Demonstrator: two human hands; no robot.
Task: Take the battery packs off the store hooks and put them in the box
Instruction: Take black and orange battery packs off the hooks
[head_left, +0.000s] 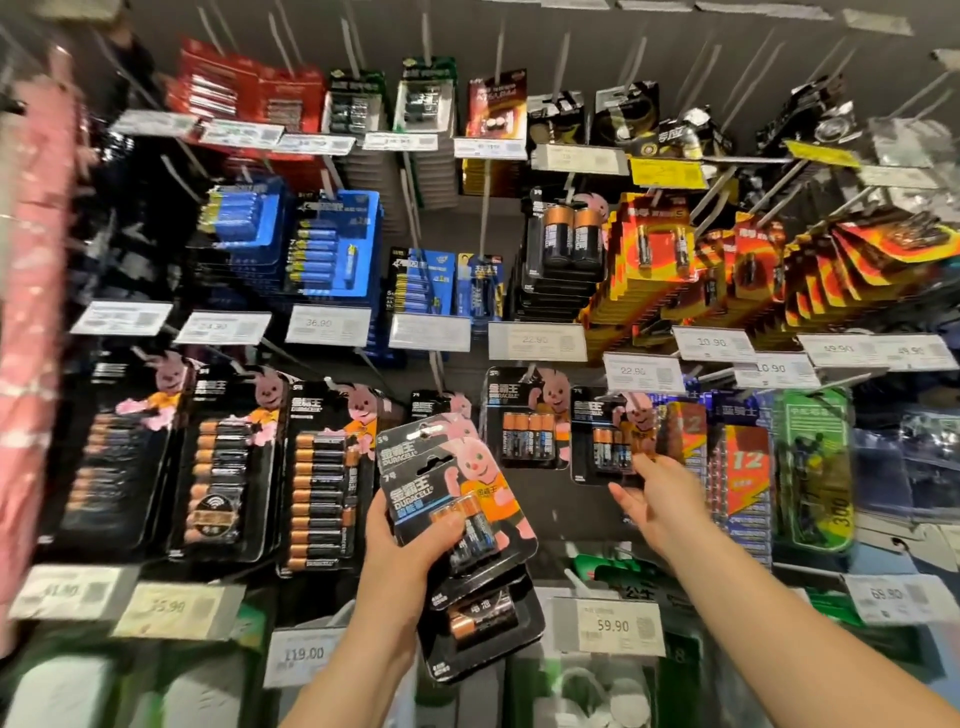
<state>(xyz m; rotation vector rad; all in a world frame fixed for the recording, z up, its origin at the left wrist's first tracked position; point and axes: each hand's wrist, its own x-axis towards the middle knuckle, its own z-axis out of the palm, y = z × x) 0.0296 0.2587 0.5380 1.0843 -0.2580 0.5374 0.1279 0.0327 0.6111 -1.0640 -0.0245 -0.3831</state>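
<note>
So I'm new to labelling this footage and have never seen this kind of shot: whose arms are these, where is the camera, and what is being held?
There is no machine here. A person wears a wide-angle camera on the head, looking forward and down, so both bare arms reach in from the bottom. In front is a store wall of hooks with hanging battery packs and price tags. The left hand grips a stack of black Duracell packs, thumb across the front one. The right hand reaches to a small Duracell pack on its hook, fingertips at its lower edge. No box shows in this picture.
</note>
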